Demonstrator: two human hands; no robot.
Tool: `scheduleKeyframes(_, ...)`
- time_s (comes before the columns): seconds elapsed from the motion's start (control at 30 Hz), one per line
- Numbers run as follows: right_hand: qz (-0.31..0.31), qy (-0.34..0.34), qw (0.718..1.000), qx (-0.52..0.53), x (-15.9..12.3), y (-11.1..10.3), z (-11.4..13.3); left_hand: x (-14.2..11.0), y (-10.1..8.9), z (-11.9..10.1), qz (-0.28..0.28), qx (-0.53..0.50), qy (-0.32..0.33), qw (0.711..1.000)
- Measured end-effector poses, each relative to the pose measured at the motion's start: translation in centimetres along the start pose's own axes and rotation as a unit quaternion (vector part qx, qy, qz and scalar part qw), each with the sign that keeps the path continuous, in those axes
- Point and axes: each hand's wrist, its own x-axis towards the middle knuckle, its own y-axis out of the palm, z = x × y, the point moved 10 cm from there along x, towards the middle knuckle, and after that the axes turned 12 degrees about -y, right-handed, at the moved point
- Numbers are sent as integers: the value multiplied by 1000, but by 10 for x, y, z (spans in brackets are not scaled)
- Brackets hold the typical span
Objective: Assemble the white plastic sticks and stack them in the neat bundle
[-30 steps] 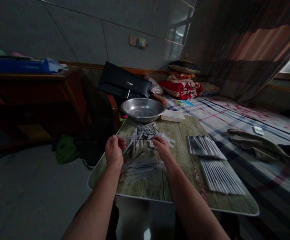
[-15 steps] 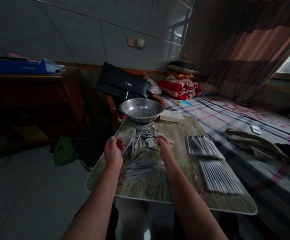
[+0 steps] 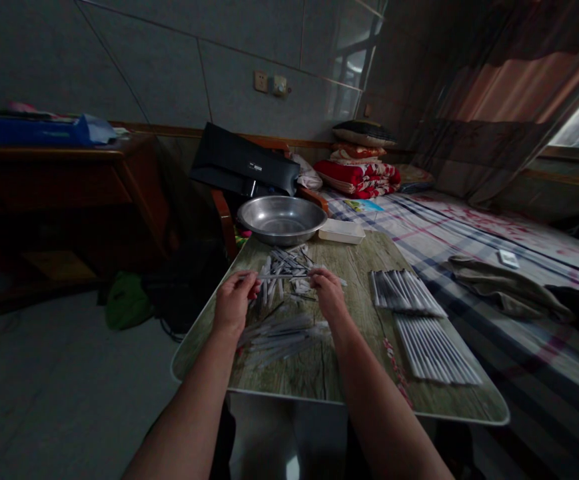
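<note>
Thin clear plastic tube (image 3: pixel 284 276) spans the gap between your hands, lying level across the table. It sits a little lower than half a second ago, and your left hand (image 3: pixel 233 303) has rolled inward and slid toward the middle. The fingers (image 3: pixel 246 283) of that hand are closed around the tube's left end. Your right hand (image 3: pixel 329 297) has barely shifted; its fingertips curl in at the tube's right end, and you can't tell from this view whether they pinch it or only sit beside it. The tube passes over a loose heap of similar tubes (image 3: pixel 282 263), while a second loose bunch (image 3: pixel 282 337) lies nearer you, just between your forearms. Both rest on a wood-print tabletop (image 3: pixel 314 380). Off to your right, well apart from your hands, two neat rows of tubes (image 3: pixel 403 293) (image 3: pixel 432 350) lie side by side. At the far edge of the table stand a steel basin (image 3: pixel 282 220) and a white plastic tray (image 3: pixel 342 231), just beside each other.
</note>
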Motion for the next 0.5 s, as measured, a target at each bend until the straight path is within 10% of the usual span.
scheduleKeyframes(0.27, 30, 102, 940, 325, -10, 26, 7, -11, 40, 25, 155, 71, -95, 981)
scheduleKeyframes(0.5, 85, 150, 910, 377, -22, 45, 3, -22, 53, 26, 198, 103, -108, 969)
